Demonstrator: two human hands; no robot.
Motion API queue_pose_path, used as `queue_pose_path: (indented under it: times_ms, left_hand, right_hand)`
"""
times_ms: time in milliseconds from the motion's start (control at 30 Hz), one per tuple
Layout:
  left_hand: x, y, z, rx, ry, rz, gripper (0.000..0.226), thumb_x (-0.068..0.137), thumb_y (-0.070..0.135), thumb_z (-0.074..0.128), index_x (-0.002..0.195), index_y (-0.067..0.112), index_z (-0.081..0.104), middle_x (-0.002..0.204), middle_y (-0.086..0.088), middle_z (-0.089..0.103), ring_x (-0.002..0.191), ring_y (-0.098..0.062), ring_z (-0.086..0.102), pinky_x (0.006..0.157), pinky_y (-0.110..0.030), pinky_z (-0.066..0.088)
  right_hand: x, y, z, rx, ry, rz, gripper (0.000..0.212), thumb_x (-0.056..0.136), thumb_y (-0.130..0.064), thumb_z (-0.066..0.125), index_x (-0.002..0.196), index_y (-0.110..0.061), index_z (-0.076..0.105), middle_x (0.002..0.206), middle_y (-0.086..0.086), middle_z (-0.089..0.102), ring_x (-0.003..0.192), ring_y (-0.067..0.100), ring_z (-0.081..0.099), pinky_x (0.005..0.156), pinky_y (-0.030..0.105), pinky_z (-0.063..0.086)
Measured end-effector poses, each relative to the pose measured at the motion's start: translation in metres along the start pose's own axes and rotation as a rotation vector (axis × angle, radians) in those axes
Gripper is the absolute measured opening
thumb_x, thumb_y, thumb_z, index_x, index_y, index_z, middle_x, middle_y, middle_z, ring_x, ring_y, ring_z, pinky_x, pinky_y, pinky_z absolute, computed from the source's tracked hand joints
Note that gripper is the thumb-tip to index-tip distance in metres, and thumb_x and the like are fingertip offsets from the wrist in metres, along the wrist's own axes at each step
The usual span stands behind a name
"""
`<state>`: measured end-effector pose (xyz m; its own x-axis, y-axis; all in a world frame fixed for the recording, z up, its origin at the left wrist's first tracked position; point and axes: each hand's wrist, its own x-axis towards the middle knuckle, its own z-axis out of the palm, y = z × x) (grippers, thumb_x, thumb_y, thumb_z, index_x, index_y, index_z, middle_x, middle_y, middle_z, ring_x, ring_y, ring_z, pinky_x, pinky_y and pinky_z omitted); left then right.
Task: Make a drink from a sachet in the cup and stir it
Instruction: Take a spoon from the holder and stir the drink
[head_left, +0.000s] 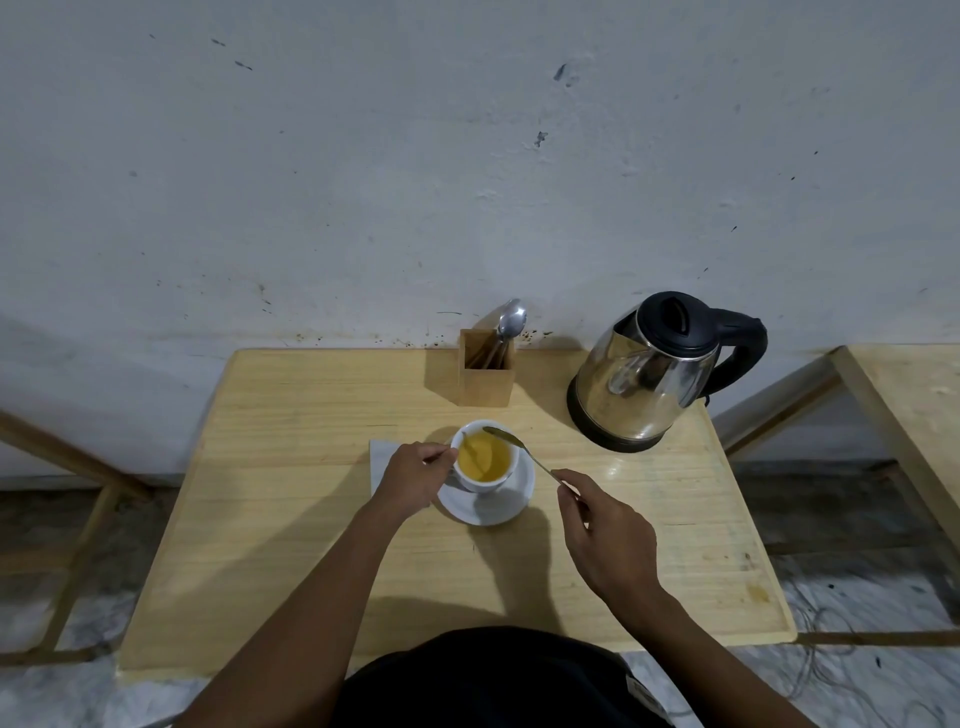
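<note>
A white cup (506, 475) holding yellow liquid stands on a white saucer (511, 506) in the middle of the wooden table (291, 519). My left hand (413, 480) grips the cup at its left side, by the handle. My right hand (605, 535) pinches the handle end of a metal spoon (519, 447). The spoon's bowl hovers above the cup's far rim, out of the liquid. A white paper piece (382, 457) lies flat left of the cup, partly under my left hand.
A wooden holder (485, 376) with a spoon and sachets stands at the back by the wall. A steel electric kettle (652, 374) with a black lid and handle sits at the back right. A second wooden table (914, 400) stands to the right.
</note>
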<state>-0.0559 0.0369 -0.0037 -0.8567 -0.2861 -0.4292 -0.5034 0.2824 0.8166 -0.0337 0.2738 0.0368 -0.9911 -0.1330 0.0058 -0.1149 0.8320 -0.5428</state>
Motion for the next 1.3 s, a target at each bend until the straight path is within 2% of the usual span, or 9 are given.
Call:
queue_pose_path:
  times_ms: [233,333,400,500,633,767,967,1133,1300]
  left_hand:
    - [0.000,0.000,0.000,-0.004,-0.002,-0.006,0.027,0.092,0.028,0.057,0.110,0.012,0.070,0.063,0.006,0.057,0.049,-0.014,0.053,0.048,-0.028,0.048]
    - [0.000,0.001,0.000,0.002,-0.005,0.005,0.028,0.092,0.028,0.057,0.110,0.011,0.070,0.066,0.007,0.059,0.053,-0.013,0.054,0.051,-0.028,0.048]
    - [-0.001,0.001,-0.001,-0.002,-0.012,-0.001,0.027,0.093,0.028,0.056,0.110,0.012,0.070,0.067,0.005,0.060,0.050,-0.014,0.053,0.047,-0.027,0.048]
    - [-0.001,0.001,-0.001,-0.003,-0.016,-0.001,0.028,0.093,0.029,0.056,0.112,0.012,0.069,0.073,0.002,0.062,0.050,-0.013,0.053,0.051,-0.029,0.049]
    - [-0.001,0.002,-0.001,-0.012,-0.018,-0.011,0.027,0.093,0.029,0.056,0.110,0.014,0.070,0.074,0.002,0.063,0.058,-0.019,0.056,0.058,-0.037,0.054]
    - [-0.001,0.003,-0.001,-0.020,-0.020,-0.021,0.027,0.093,0.028,0.056,0.110,0.013,0.069,0.075,0.002,0.062,0.062,-0.021,0.057,0.059,-0.038,0.054]
    - [-0.002,0.003,-0.001,-0.014,-0.015,-0.030,0.027,0.093,0.028,0.056,0.111,0.012,0.069,0.070,0.000,0.061,0.059,-0.022,0.056,0.056,-0.035,0.052]
    - [-0.002,0.004,-0.001,-0.007,-0.023,-0.029,0.027,0.093,0.029,0.056,0.111,0.013,0.069,0.075,0.002,0.064,0.067,-0.023,0.061,0.061,-0.039,0.056]
    - [0.000,0.001,-0.001,0.030,-0.010,0.001,0.030,0.093,0.028,0.055,0.114,0.011,0.068,0.101,-0.007,0.070,0.079,-0.020,0.062,0.044,-0.011,0.045]
  right_hand:
    - [-0.001,0.003,-0.001,0.127,-0.001,0.043,0.028,0.101,-0.036,0.045,0.121,-0.039,0.064,0.054,-0.016,0.055,0.058,0.000,0.054,0.057,0.022,0.036]
    - [-0.001,0.004,0.000,0.124,0.000,0.042,0.033,0.102,-0.036,0.043,0.128,-0.032,0.063,0.090,-0.013,0.074,0.085,0.007,0.067,0.071,0.026,0.047]
    - [-0.002,0.004,0.001,0.166,0.001,0.049,0.032,0.102,-0.034,0.044,0.122,-0.027,0.067,0.108,-0.012,0.073,0.100,0.010,0.066,0.080,0.028,0.049]
    - [-0.002,0.006,0.000,0.307,0.007,0.090,0.026,0.102,-0.031,0.046,0.111,-0.026,0.070,0.093,-0.014,0.072,0.090,0.006,0.064,0.077,0.029,0.050]
    - [-0.001,0.011,0.000,0.597,0.040,0.218,0.016,0.101,-0.026,0.049,0.094,-0.025,0.064,0.063,-0.011,0.055,0.057,0.003,0.046,0.055,0.016,0.039]
    - [0.003,0.019,0.011,0.723,0.069,0.415,0.017,0.101,-0.017,0.046,0.092,-0.014,0.060,0.073,0.000,0.052,0.066,0.010,0.046,0.063,0.023,0.042]
    - [0.011,0.039,0.046,0.666,-0.025,0.603,0.019,0.102,-0.020,0.040,0.104,-0.013,0.057,0.083,0.004,0.058,0.069,0.015,0.052,0.061,0.030,0.041]
    - [0.019,0.043,0.064,0.484,-0.097,0.669,0.019,0.102,-0.032,0.040,0.107,-0.020,0.054,0.087,-0.001,0.061,0.084,0.021,0.060,0.083,0.041,0.050]
    - [0.020,0.047,0.066,0.255,-0.146,0.604,0.014,0.099,-0.039,0.043,0.102,-0.029,0.053,0.089,-0.006,0.062,0.084,0.019,0.059,0.077,0.036,0.047]
